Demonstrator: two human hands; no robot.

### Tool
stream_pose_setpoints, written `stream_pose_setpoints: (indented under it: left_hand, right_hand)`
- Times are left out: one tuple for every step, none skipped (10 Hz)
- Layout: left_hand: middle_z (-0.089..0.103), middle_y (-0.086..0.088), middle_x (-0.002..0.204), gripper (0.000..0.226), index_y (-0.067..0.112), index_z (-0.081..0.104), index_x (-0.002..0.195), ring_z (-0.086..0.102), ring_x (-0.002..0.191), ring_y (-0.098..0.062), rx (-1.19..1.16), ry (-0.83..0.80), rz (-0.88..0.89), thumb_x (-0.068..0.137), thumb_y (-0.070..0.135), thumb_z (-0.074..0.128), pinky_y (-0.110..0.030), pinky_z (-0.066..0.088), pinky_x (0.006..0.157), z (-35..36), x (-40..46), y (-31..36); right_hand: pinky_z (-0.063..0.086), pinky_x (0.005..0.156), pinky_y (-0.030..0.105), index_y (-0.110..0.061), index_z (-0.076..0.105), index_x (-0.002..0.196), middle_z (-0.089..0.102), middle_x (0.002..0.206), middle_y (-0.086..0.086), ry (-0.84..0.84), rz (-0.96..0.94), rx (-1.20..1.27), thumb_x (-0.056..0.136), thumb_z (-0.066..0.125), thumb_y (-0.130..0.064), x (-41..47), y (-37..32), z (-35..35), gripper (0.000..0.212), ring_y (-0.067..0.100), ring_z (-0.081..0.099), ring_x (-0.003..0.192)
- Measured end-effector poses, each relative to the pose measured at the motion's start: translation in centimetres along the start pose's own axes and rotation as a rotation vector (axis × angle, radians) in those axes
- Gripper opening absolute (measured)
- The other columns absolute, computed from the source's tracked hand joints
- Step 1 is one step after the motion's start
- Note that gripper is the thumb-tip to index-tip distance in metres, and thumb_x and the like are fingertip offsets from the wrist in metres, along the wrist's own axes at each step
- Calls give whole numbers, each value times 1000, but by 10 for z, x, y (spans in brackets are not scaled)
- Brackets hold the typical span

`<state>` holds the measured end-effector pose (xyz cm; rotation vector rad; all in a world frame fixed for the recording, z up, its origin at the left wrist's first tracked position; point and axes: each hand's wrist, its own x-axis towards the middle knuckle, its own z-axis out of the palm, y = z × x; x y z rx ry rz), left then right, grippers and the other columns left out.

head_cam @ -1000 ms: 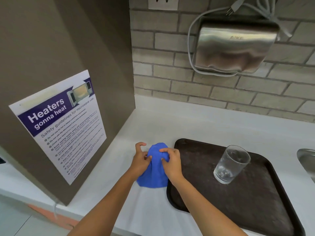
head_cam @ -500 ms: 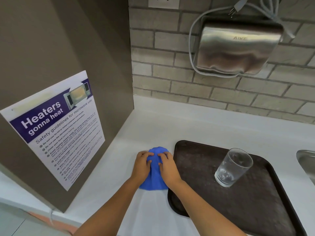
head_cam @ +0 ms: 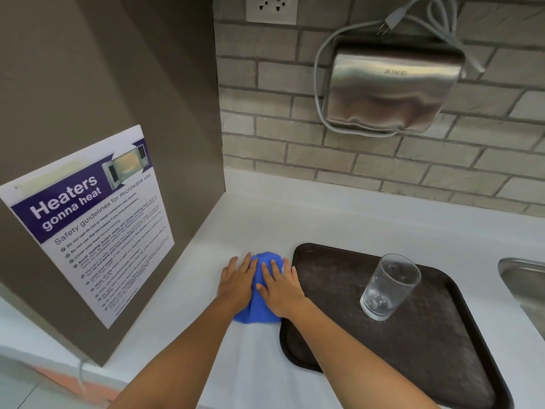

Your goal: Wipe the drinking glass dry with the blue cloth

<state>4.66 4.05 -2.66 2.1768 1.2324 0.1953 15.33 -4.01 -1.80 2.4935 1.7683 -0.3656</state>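
Blue cloth (head_cam: 259, 302) flat on counter (head_cam: 206, 290) under our left hand (head_cam: 238, 283) and right hand (head_cam: 281, 286), fingers spread, gripping nothing. Drinking glass (head_cam: 388, 286) upright on tray (head_cam: 436, 349), to our right; right hand nearer.

**Both palms flat on the cloth beside the tray**

Pressing down on the blue cloth (head_cam: 259, 305) with left hand (head_cam: 237, 283) and right hand (head_cam: 281, 286), fingers spread, on the white counter (head_cam: 383, 225) just left of the brown tray (head_cam: 436, 349). Standing upright on the tray, well right of the cloth: the drinking glass (head_cam: 389, 286). Hanging above the tray: a steel hand dryer (head_cam: 389, 90).
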Motion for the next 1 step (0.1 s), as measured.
stream_pose_setpoints:
  left_hand:
    - [-4, -2, 170, 60, 20, 3, 161, -3, 155, -32, 360, -6, 117, 107, 32, 28, -43, 6, 124, -7, 4, 6]
  right_hand:
    - [-5, 119, 50, -19, -6, 155, -10, 165, 7, 48, -36, 5, 101, 17, -55, -2, 5, -10, 69, 37, -14, 149]
